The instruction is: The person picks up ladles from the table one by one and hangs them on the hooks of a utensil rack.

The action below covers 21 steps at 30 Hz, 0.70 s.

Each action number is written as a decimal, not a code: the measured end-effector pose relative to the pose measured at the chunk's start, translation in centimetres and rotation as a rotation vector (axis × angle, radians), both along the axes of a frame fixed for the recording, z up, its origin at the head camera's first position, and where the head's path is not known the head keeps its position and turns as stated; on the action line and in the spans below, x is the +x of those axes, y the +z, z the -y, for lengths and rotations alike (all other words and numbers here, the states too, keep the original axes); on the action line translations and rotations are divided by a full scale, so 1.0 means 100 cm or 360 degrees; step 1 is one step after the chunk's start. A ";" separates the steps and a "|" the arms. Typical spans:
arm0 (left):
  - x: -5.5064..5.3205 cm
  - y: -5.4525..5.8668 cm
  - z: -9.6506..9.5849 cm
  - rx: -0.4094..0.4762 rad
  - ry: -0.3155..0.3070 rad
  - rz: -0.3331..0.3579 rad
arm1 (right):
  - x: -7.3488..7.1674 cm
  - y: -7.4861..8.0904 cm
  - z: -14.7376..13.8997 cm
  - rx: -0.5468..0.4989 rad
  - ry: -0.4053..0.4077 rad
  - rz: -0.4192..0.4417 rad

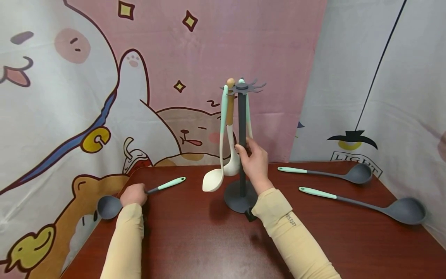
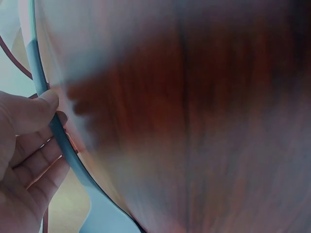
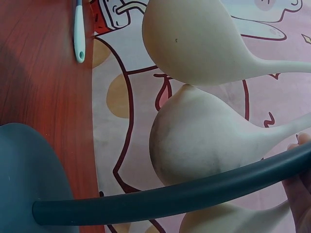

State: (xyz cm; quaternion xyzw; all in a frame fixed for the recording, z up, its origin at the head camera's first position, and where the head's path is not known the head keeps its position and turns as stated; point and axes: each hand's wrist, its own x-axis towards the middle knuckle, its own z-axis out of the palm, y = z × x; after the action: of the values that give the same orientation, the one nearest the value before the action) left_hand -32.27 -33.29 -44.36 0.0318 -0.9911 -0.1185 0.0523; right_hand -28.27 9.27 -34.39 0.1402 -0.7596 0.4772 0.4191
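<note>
At the table's left edge, my left hand [image 1: 134, 195] pinches the grey neck of a soup ladle [image 1: 109, 207] with a mint handle. The left wrist view shows the thumb across that grey neck [image 2: 68, 145], fingers behind it. My right hand [image 1: 256, 162] grips the dark upright pole of a utensil stand [image 1: 242, 128], thumb on its left side. Two white ladles [image 1: 213, 181] hang left of the pole, one with a mint handle, one with a wooden handle [image 1: 230, 110]. A third white ladle [image 3: 228, 219] hangs on the far side, its mint handle rising beside the pole.
Two grey ladles with mint handles lie on the right of the brown table [image 1: 195, 240], one farther back [image 1: 359, 173], one nearer [image 1: 405, 211]. The stand's round base [image 1: 231, 197] sits mid-table. A cartoon cloth [image 1: 226, 38] hangs behind the table.
</note>
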 end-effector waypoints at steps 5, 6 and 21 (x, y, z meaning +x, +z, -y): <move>-0.001 -0.001 -0.003 0.0012 -0.0042 -0.0038 | 0.000 0.000 0.000 -0.0007 -0.0004 0.0014; -0.001 -0.001 -0.003 0.0012 -0.0046 -0.0040 | 0.000 0.001 0.000 -0.0007 -0.0003 0.0016; -0.005 0.005 -0.018 0.0083 -0.0128 -0.0102 | 0.000 -0.001 0.000 -0.0004 -0.0003 0.0009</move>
State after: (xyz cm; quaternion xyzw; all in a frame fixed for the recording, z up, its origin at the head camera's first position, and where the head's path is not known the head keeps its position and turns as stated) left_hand -32.76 -31.50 -43.85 -0.0104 -0.9859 -0.1472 0.0783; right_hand -28.31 9.28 -34.44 0.1377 -0.7602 0.4782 0.4177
